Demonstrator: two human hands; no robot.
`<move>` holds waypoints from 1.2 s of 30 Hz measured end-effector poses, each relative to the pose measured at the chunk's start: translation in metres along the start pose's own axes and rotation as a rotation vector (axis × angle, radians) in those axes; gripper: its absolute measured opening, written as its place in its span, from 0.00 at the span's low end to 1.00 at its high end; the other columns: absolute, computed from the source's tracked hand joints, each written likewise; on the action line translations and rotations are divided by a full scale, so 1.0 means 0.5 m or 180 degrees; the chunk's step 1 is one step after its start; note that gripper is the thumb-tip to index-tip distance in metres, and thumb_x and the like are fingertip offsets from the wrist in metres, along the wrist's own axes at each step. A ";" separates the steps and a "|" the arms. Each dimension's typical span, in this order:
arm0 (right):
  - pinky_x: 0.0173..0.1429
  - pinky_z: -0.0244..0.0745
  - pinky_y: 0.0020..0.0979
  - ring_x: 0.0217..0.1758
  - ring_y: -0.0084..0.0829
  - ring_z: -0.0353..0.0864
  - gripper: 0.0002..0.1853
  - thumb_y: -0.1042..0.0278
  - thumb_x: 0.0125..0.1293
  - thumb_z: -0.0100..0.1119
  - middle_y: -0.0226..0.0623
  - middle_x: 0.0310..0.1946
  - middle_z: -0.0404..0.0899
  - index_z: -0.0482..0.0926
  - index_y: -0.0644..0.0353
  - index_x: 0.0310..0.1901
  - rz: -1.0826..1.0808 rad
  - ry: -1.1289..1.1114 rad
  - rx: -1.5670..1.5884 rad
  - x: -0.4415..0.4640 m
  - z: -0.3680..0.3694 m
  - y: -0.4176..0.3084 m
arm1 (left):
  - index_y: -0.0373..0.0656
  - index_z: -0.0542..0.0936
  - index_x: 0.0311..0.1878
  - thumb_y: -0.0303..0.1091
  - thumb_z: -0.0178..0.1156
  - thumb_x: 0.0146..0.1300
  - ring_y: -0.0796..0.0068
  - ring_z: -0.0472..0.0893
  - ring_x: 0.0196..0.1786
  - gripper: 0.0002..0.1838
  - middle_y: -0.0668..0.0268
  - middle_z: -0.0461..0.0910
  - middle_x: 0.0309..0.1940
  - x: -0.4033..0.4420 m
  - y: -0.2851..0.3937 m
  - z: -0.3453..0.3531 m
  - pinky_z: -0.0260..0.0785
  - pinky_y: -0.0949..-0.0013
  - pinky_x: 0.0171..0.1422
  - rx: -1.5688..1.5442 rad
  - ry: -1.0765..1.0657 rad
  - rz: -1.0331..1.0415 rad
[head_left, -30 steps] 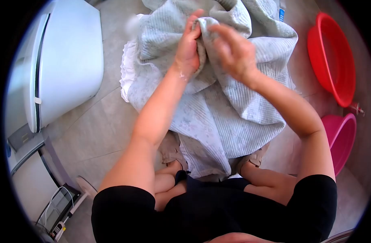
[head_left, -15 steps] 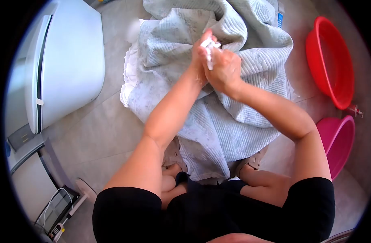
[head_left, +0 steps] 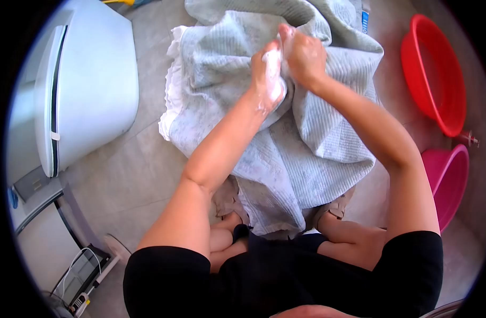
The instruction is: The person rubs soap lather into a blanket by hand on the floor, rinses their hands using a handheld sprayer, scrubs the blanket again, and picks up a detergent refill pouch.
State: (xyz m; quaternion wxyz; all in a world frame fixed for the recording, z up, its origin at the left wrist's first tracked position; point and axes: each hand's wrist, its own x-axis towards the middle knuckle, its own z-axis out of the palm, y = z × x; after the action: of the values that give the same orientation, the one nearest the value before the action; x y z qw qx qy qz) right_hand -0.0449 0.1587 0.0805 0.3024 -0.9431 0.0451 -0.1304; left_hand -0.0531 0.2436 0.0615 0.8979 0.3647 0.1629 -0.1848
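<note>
A pale grey-blue quilt with ribbed stitching and a white ruffled edge lies bunched on the floor before me. My left hand is closed over its upper middle, with thick white lather along the thumb side and wet suds on the wrist. Just to the right, my right hand makes a fist, its thumb side turned to the left hand. Raised folds of the quilt run up between both hands. The exact bit of fabric inside the fingers is hidden.
A red basin stands at right, and a pink basin is nearer me. A large white cabinet-like unit fills the left. A blue-and-white packet lies by the quilt's far edge. My shoes touch the quilt's near end.
My hands were pressed together around a white lathered clump; now they are slightly apart. The right hand has moved up and away, exposing more lather on the left.
</note>
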 end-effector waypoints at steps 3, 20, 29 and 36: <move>0.29 0.70 0.44 0.25 0.49 0.77 0.17 0.54 0.64 0.46 0.48 0.19 0.76 0.76 0.56 0.25 -0.0368 -0.0012 -0.0578 -0.088 0.014 -0.031 | 0.45 0.75 0.29 0.36 0.49 0.61 0.79 0.73 0.33 0.08 0.72 0.74 0.28 0.050 0.005 -0.066 0.66 0.74 0.38 -0.0371 -0.1016 -0.0434; 0.27 0.70 0.45 0.22 0.50 0.77 0.18 0.53 0.66 0.42 0.49 0.18 0.76 0.74 0.57 0.28 -0.0440 -0.0029 -0.0177 -0.030 -0.028 -0.020 | 0.46 0.73 0.33 0.37 0.49 0.63 0.76 0.74 0.35 0.07 0.70 0.74 0.30 -0.044 0.022 0.022 0.68 0.72 0.42 -0.0267 -0.0060 -0.0141; 0.29 0.72 0.44 0.23 0.48 0.78 0.23 0.50 0.68 0.36 0.46 0.17 0.76 0.74 0.58 0.27 -0.0687 -0.0072 -0.0289 0.014 -0.017 0.004 | 0.41 0.73 0.40 0.37 0.47 0.63 0.75 0.75 0.42 0.10 0.67 0.75 0.36 -0.020 -0.012 -0.004 0.68 0.71 0.47 -0.0412 -0.0180 -0.0070; 0.28 0.72 0.43 0.23 0.47 0.78 0.20 0.51 0.67 0.42 0.50 0.18 0.75 0.76 0.59 0.32 -0.0571 -0.0361 -0.0193 -0.032 -0.034 -0.023 | 0.44 0.73 0.41 0.38 0.44 0.65 0.76 0.74 0.38 0.11 0.68 0.74 0.35 0.020 -0.013 -0.040 0.68 0.72 0.43 -0.0726 -0.1100 -0.0319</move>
State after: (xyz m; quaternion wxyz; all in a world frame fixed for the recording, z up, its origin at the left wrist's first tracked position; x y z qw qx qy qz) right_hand -0.0647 0.1613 0.0970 0.2628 -0.9580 -0.0528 -0.1020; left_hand -0.0507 0.2514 0.0397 0.9377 0.2151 0.0443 -0.2693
